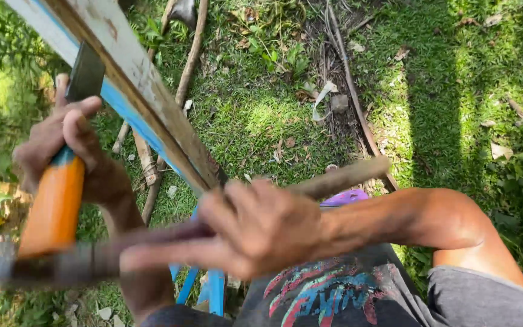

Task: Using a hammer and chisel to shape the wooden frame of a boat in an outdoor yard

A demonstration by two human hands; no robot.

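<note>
My left hand (pixel 62 145) is wrapped tight around the orange handle of a hammer (pixel 52 206), whose dark head (pixel 86 72) sits just behind a weathered wooden plank (pixel 146 103) with peeling white and blue paint. The plank runs diagonally from the upper left down toward my lap. My right hand (pixel 249 227) is in front, its grip pinched on a long dark blade or rod (pixel 74 263) that streaks leftward in motion blur; I cannot tell exactly what tool it is. A wooden handle (pixel 346 175) sticks out behind that hand to the right, probably the same tool's end.

My judgement on risk: the two tools cross close together near the plank's lower end, so a swing of either could strike the opposite hand's knuckles. The plank looks propped rather than clamped, and it could slip against the blue frame (pixel 210 290) beneath it.

I see no containers here, only grass (pixel 443 91), fallen sticks (pixel 192 54) and dry leaves.
</note>
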